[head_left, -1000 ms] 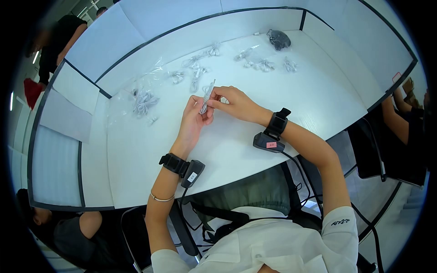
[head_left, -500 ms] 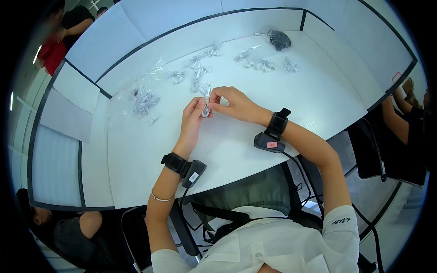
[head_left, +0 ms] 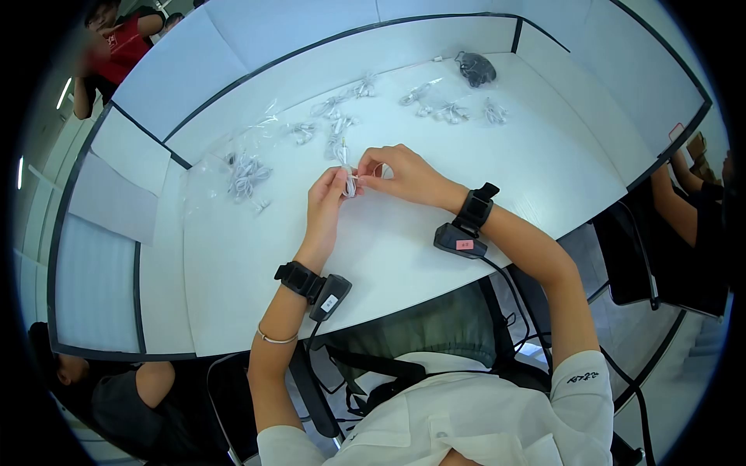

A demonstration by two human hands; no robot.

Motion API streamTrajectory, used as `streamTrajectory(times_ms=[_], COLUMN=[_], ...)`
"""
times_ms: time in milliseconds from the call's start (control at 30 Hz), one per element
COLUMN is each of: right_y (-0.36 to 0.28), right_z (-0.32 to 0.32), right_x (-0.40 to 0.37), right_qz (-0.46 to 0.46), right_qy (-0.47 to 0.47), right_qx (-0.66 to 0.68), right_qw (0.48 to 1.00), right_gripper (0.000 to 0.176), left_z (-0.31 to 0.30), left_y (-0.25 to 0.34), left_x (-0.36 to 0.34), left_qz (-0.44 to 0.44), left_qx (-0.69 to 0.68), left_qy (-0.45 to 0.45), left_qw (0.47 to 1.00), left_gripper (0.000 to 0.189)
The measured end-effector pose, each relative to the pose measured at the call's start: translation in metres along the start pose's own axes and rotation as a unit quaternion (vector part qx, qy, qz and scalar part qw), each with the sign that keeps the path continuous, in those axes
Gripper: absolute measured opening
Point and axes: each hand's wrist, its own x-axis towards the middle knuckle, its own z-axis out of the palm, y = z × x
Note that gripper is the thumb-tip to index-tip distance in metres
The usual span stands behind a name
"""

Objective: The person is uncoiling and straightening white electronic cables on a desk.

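Note:
Between the thumb and fingers of my left hand (head_left: 325, 194), a coiled bundle of white earphone cable (head_left: 350, 186) is held upright above the table. A thin plug end sticks up from its top. My right hand (head_left: 406, 177) is just to the right of the bundle, with thumb and fingertips pinched on a strand of the same cable. A small loop of cable shows by the right fingers. Just beyond the hands lies another white cable bundle (head_left: 339, 126).
A loose pile of white cables (head_left: 249, 174) and clear plastic film (head_left: 203, 180) lie at the left. Several bundled cables (head_left: 452, 113) rest toward the back, near a dark bag (head_left: 475, 70). Low partition walls (head_left: 342, 46) edge the white table. Other people are around it.
The held bundle has shifted slightly left. My right fingertips have drawn a little away from it, with a strand now stretched between. At upper left, a person in red has turned.

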Motion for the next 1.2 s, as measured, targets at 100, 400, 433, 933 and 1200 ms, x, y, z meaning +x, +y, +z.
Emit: streamTrajectory(times_ms=[100, 400, 433, 933, 1200], right_y=[0.004, -0.009, -0.009, -0.005, -0.004], right_z=[0.000, -0.002, -0.002, 0.012, 0.006], right_x=[-0.001, -0.001, -0.002, -0.001, 0.001], right_qz=[0.034, 0.084, 0.078, 0.035, 0.160], right_qy=[0.006, -0.057, -0.059, 0.047, -0.075], right_qx=[-0.010, -0.098, -0.108, 0.035, 0.377], right_qw=[0.999, 0.990, 0.989, 0.998, 0.909], right_gripper=[0.014, 0.025, 0.028, 0.015, 0.010], left_z=[-0.006, -0.011, -0.010, -0.004, -0.001], left_y=[-0.007, -0.009, -0.008, 0.002, 0.001], left_x=[0.003, 0.004, 0.004, 0.001, 0.000], left_qz=[0.018, -0.015, -0.013, 0.035, 0.004], left_qx=[0.007, -0.067, -0.069, 0.000, -0.058], left_qy=[0.003, 0.011, 0.008, 0.006, -0.007], left_qw=[1.000, 0.998, 0.998, 0.999, 0.998], left_gripper=[0.032, 0.030, 0.030, 0.028, 0.028])
